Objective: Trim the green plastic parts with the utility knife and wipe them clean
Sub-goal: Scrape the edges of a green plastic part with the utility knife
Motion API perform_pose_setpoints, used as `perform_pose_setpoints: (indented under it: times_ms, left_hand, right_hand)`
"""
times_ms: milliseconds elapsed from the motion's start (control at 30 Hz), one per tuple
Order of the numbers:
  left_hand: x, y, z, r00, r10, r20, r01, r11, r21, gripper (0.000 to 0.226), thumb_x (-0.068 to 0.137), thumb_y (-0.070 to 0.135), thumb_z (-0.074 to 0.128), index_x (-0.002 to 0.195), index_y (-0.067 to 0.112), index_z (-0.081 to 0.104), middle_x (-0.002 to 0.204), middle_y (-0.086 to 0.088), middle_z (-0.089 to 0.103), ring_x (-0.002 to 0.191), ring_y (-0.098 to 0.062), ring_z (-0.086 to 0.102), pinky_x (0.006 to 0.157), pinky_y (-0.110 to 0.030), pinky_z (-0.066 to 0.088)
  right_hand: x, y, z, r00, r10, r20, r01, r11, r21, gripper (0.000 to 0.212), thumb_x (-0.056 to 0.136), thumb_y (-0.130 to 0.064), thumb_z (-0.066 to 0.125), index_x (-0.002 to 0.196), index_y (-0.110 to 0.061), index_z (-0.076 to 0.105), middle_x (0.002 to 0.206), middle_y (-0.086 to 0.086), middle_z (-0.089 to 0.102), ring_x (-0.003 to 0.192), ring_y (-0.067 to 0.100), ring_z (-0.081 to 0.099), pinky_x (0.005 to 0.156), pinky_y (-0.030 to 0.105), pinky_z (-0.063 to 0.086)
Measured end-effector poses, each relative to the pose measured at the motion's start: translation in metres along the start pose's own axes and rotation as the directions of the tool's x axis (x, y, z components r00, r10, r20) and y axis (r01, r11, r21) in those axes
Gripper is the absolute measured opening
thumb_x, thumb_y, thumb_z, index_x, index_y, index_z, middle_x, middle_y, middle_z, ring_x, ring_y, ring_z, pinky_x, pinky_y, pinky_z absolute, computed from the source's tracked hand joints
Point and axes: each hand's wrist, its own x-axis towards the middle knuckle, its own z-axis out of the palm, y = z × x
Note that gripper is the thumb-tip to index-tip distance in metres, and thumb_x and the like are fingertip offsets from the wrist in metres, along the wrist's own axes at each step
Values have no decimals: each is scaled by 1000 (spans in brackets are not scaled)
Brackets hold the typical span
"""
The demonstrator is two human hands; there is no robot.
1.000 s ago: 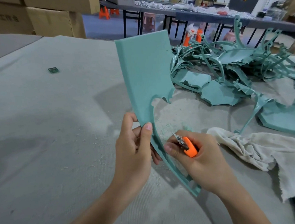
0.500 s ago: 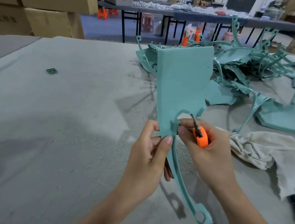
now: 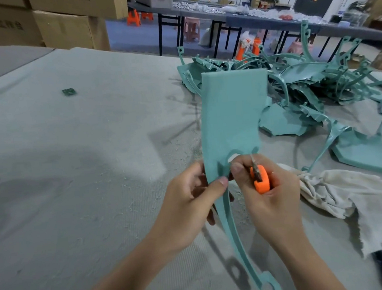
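The left hand (image 3: pixel 191 204) pinches the narrow neck of a green plastic part (image 3: pixel 232 116), thumb on the near face and fingers behind. The right hand (image 3: pixel 267 198) is closed around an orange utility knife (image 3: pixel 261 179), its short blade pointing up and away, just beside a curved notch in the part's lower edge. Whether the blade tip touches the plastic is hard to tell.

The part is held upright above the worktop (image 3: pixel 83 153), its long axis running from a broad flat panel at the far, upper end to a thin curved arm that sweeps near and down to a small looped tab. The notch lies directly between the two hands, slightly nearer the right, so the cut is likely to follow that inner curve.

The plastic looks matte and finely textured. The worktop is covered in grey felt-like cloth scattered with pale shavings. To the right lies a crumpled off-white rag (image 3: pixel 340 195), probably for wiping. Beyond it, far right, a tangled pile of green parts (image 3: pixel 312 78) waits, mixing flat panels and thin curved arms.
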Motion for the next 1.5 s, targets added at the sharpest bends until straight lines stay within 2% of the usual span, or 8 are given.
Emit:
perform_pose_setpoints:
  times_ms: [200, 600, 733, 833, 933, 1133, 1267, 1500]
  left_hand:
    - [4, -1, 0, 962, 74, -264, -3, 966, 258, 47, 97, 39, 50, 52, 25, 50, 42, 13, 35, 41, -1, 32, 42, -13, 24]
    - [6, -1, -3, 873, 196, -446, -41, 942, 333, 47, 92, 42, 42, 54, 13, 42, 45, 9, 33, 44, -4, 30, 42, -15, 23]
    - [5, -1, -3, 856, 212, -472, -85, 958, 275, 55, 93, 44, 42, 70, -5, 50, 55, -14, 42, 49, -7, 35, 44, -17, 25]
    - [5, -2, -3, 871, 197, -449, -105, 969, 222, 61, 90, 55, 42, 75, -4, 51, 58, -16, 42, 51, -12, 36, 46, -28, 30]
    - [3, -1, -1, 903, 196, -381, -127, 972, 199, 60, 88, 58, 41, 76, 0, 53, 56, -15, 44, 48, -18, 40, 43, -36, 33]
    - [1, 0, -1, 971, 210, -115, -197, 974, 113, 42, 89, 44, 52, 76, 6, 62, 55, -15, 46, 45, -18, 43, 42, -30, 34]
    - [2, 1, -4, 979, 201, 22, -202, 971, 127, 48, 87, 39, 56, 81, -8, 68, 52, -7, 47, 48, -21, 42, 46, -30, 32]
    - [4, 3, -7, 990, 137, -46, -138, 990, -16, 31, 78, 40, 66, 73, 11, 75, 62, -13, 66, 51, -15, 56, 45, -29, 42]
  right_hand:
    - [-4, 0, 7, 996, -72, 57, 75, 995, -69, 16, 90, -28, 59, 87, -17, 70, 70, -8, 69, 61, 11, 63, 59, 22, 47]
    - [1, 3, -5, 961, 109, -253, -115, 993, -9, 22, 86, -6, 74, 81, -24, 64, 75, -7, 63, 49, 2, 47, 49, 12, 38]
    - [4, 3, -7, 947, 202, -249, -209, 978, -4, 25, 83, -30, 78, 68, -15, 65, 64, -5, 66, 52, 10, 54, 53, 28, 45]
    - [4, 2, -6, 949, 232, -213, -234, 972, 15, 59, 87, -50, 70, 65, 3, 57, 60, 8, 61, 55, 20, 56, 56, 33, 44]
    - [4, -1, -5, 964, 236, -121, -236, 972, 21, 39, 90, -48, 65, 73, -13, 70, 71, -11, 72, 67, 8, 64, 59, 9, 44]
    - [2, -8, -2, 970, 206, -130, -182, 968, 172, 50, 82, -51, 64, 71, -2, 61, 53, -7, 59, 47, -1, 53, 49, 10, 39]
    - [4, -12, -7, 975, 170, -140, -130, 957, 258, 8, 78, -45, 70, 74, -39, 66, 66, -2, 69, 53, 0, 60, 50, 12, 44]
    - [1, -10, -7, 987, 128, -95, -104, 969, 223, 19, 87, -41, 61, 72, -31, 59, 66, -4, 68, 49, 2, 50, 51, 14, 39]
